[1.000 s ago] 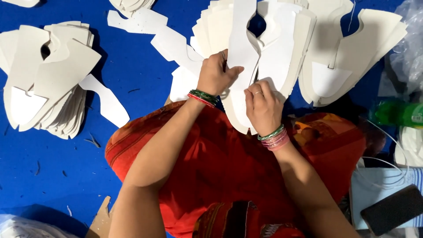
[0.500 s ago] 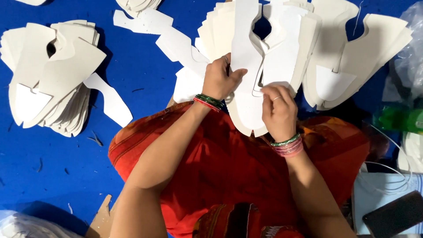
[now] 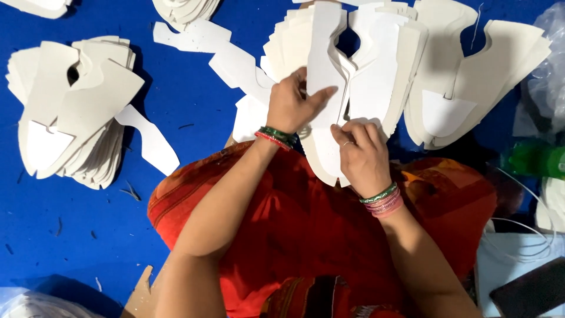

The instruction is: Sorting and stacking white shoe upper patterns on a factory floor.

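Left hand (image 3: pixel 289 106), right hand (image 3: pixel 360 154) pinch white cutout (image 3: pixel 325 70) (atop stack).

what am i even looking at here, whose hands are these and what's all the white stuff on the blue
This is one picture from a camera worn on a person's head, looking straight down, so the two arms are the wearer's own. They sit on a blue floor covering with an orange-red garment over the lap. Around them lie stacks of flat white cut-out pieces: one fanned stack on the left, another on the right. The left hand and right hand, both wearing bangles, grip pieces of the middle stack in front of them. A green bottle lies at the right edge.
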